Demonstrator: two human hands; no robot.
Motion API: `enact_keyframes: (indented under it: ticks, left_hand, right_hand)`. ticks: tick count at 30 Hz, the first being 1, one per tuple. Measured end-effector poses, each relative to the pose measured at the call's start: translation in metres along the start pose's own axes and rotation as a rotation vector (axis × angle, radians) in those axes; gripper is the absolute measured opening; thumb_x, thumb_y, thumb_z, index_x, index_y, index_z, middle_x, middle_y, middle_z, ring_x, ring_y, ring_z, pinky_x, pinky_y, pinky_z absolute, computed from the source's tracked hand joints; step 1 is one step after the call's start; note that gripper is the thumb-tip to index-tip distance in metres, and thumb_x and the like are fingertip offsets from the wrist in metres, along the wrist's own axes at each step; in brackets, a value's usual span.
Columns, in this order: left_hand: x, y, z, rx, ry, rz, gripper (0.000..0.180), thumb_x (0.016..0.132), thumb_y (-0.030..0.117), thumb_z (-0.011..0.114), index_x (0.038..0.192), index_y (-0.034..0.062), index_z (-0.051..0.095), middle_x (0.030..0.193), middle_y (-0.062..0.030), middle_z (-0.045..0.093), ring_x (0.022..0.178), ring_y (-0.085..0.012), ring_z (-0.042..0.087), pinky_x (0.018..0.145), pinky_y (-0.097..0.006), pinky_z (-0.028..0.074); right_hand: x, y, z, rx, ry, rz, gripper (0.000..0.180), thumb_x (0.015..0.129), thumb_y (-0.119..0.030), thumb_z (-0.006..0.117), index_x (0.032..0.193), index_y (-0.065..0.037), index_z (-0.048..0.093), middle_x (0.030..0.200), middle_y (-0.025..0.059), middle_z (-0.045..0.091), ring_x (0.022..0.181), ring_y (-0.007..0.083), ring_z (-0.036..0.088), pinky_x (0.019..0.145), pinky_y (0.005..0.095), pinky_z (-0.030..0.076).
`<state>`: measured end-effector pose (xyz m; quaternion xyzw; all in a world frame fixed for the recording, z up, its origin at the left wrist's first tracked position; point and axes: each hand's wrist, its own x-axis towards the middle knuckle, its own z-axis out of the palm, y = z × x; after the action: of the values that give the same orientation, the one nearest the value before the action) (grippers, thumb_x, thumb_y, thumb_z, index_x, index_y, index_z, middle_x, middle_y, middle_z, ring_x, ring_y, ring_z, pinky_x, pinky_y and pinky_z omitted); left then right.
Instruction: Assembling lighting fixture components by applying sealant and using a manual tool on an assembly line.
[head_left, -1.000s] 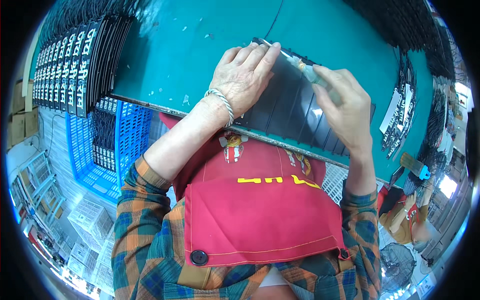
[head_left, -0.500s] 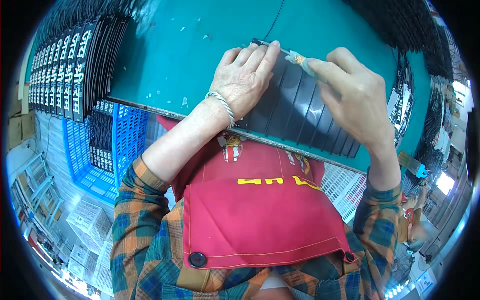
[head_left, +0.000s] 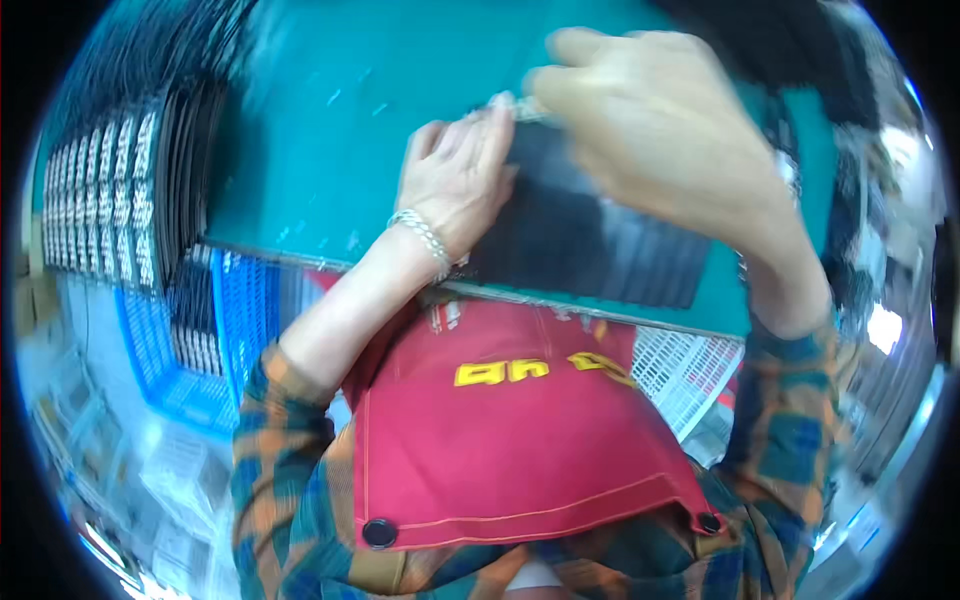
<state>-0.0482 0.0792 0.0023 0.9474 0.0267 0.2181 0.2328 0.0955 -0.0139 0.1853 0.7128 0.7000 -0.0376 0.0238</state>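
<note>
At the green table's (head_left: pixel 300 170) near edge, in the head view, black strips (head_left: pixel 585 245) are pressed by the flat left hand (head_left: pixel 455 175). Whether a pale bit (head_left: pixel 530 110) is pinched by the blurred right hand (head_left: pixel 655 125) cannot be told. Steadying seems the step; firm pressing is called for.

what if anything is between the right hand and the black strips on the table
Nothing visible blocks the right hand from the black strips; a pale, blurred thing shows by that hand's fingertips. The left hand lies over the strips' left end, off to one side. What is under the right hand is hidden.
</note>
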Motion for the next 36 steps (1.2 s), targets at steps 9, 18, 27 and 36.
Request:
enact_keyframes:
  ticks: [9,18,27,36]
  left_hand:
    - [-0.009,-0.004,-0.001,0.179,-0.080,0.069,0.062,0.091,0.023,0.073,0.146,0.0062,0.052,0.130,-0.0138,0.064,0.119,-0.0304,0.060,0.102,-0.044,0.043]
    - [-0.008,-0.001,0.008,0.154,-0.065,0.172,0.037,0.092,0.013,0.071,0.128,0.0054,0.067,0.132,-0.0161,0.064,0.125,-0.0360,0.058,0.105,-0.047,0.047]
    - [-0.009,0.008,0.011,0.170,-0.064,0.177,0.036,0.091,0.013,0.072,0.126,0.0071,0.068,0.133,-0.0156,0.063,0.125,-0.0350,0.058,0.105,-0.045,0.047]
    - [-0.002,0.015,0.012,0.081,0.038,0.187,0.035,0.084,0.014,0.077,0.118,0.0103,0.070,0.127,-0.0118,0.066,0.120,-0.0320,0.062,0.101,-0.044,0.050]
  right_hand:
    - [-0.091,-0.023,0.080,0.277,0.102,0.344,0.020,0.082,-0.007,0.067,0.099,0.002,0.067,0.098,0.0207,0.069,0.088,0.0380,0.070,0.071,0.0478,0.058]
    - [-0.257,0.078,0.129,0.303,0.093,1.297,0.032,0.082,-0.016,0.064,0.109,0.002,0.065,0.108,0.0259,0.069,0.105,0.0430,0.067,0.088,0.0535,0.054]
    - [-0.321,0.142,0.161,0.027,-0.044,1.560,0.032,0.088,-0.017,0.062,0.115,-0.001,0.065,0.110,0.0247,0.072,0.107,0.0407,0.070,0.090,0.0520,0.054]
    - [-0.371,0.159,0.160,-0.154,0.198,1.105,0.055,0.086,-0.011,0.063,0.140,-0.004,0.053,0.108,0.0281,0.071,0.088,0.0411,0.072,0.079,0.0519,0.055]
